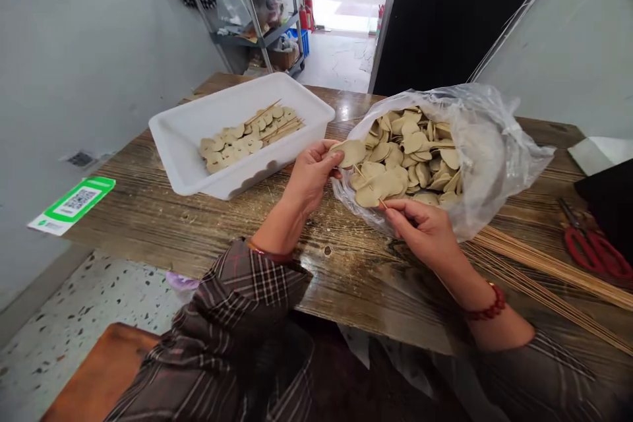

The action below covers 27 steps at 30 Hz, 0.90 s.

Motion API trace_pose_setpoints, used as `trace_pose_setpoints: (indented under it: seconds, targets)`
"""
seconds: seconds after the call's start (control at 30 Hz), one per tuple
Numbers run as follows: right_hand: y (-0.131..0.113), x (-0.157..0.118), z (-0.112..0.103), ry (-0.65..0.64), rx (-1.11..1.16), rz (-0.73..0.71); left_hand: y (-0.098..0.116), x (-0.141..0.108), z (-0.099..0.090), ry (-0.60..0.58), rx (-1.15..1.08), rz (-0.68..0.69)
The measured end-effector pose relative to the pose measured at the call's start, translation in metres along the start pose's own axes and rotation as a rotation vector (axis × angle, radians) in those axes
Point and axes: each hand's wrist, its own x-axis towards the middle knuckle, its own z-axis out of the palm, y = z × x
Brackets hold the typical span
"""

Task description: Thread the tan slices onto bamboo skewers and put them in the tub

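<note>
Between the thumb and fingers of my left hand (316,168) is a flat, beige, round slice (350,153). My right hand (419,224) pinches the lower end of a thin wooden skewer (382,203). Other beige slices (376,186) sit on the skewer's upper part, just in front of the bag. Behind both hands, a clear plastic bag (487,151) lies open, full of loose slices (415,142) of the same kind. To the left stands a white plastic tub (180,151) with several loaded skewers (242,138) inside.
Bare skewers (539,277) lie in bundles at the right, near red-handled scissors (593,247). A green-and-white QR card (74,206) is at the table's left edge. Beyond the wooden table (198,231) are a shelf rack (247,0) and a doorway.
</note>
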Motion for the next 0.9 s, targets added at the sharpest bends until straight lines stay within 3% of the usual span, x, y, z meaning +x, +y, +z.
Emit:
trace_pose_setpoints:
  seconds: [0.9]
  targets:
    - [-0.0059, -0.0035, 0.0009, 0.026, -0.031, -0.019, -0.0034, -0.002, -0.0002, 0.035, -0.018, 0.024]
